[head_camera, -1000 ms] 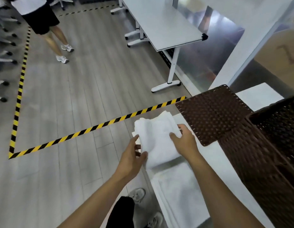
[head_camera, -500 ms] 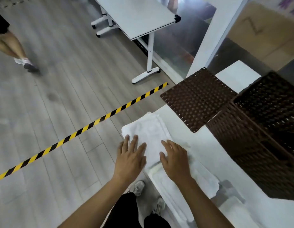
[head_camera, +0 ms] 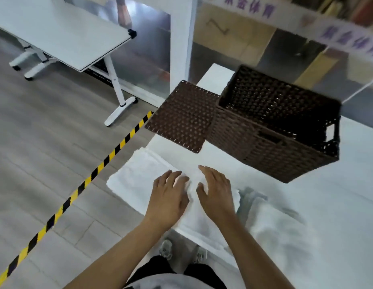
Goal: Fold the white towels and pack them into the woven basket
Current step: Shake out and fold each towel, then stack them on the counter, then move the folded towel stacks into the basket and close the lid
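A folded white towel (head_camera: 137, 176) lies on the white table (head_camera: 348, 201) at its left front corner. My left hand (head_camera: 170, 197) lies flat on the towel with its fingers spread. Beside it, my right hand (head_camera: 216, 192) also presses flat on the towel, fingers straight. More white towels (head_camera: 277, 224) lie in a blurred heap to the right of my hands. The dark brown woven basket (head_camera: 271, 147) stands open at the back of the table, with nothing visible inside. Its flat woven lid (head_camera: 181, 119) lies to its left.
The table's left edge drops to a grey wood floor with a yellow-and-black tape line (head_camera: 81, 184). A white desk on wheeled feet (head_camera: 62, 36) stands at the far left. A white pillar (head_camera: 181, 40) and glass wall rise behind the basket.
The towel, held up by both hands a second ago, has been laid on the table. Both hands now press flat on it. The view has swung right, bringing the whole basket in.
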A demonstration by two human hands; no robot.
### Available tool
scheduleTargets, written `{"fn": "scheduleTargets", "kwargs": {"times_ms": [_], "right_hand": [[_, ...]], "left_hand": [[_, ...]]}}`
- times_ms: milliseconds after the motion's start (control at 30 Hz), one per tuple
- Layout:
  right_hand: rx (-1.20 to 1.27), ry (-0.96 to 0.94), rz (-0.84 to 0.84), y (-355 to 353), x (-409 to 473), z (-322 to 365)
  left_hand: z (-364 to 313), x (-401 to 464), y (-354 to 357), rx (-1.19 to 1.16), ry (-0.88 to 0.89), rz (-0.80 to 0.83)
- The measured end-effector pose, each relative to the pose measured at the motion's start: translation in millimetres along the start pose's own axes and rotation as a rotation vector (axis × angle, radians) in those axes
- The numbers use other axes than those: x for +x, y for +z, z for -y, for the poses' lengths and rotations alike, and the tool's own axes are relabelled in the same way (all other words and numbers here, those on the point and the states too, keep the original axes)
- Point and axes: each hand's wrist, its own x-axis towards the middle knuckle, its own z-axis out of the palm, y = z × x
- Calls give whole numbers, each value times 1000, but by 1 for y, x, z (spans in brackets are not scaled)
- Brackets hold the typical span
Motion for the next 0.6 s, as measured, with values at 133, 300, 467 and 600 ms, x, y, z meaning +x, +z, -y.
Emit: {"fn": "scheduleTargets", "kwargs": {"times_ms": [133,300,467,600], "right_hand": [[-51,144,-125,-38,-36,-32],[-80,376,-224,-76,-92,-80],[-42,460,-297,-98,-143,-122],[-29,492,-254,-107,-172,-162]], "left_hand": [[-49,13,12,-89,197,29],[-113,9,29,-123,392,91],[-167,-2,51,-113,483,205],[-197,-16,75,-141,471,281]]}}
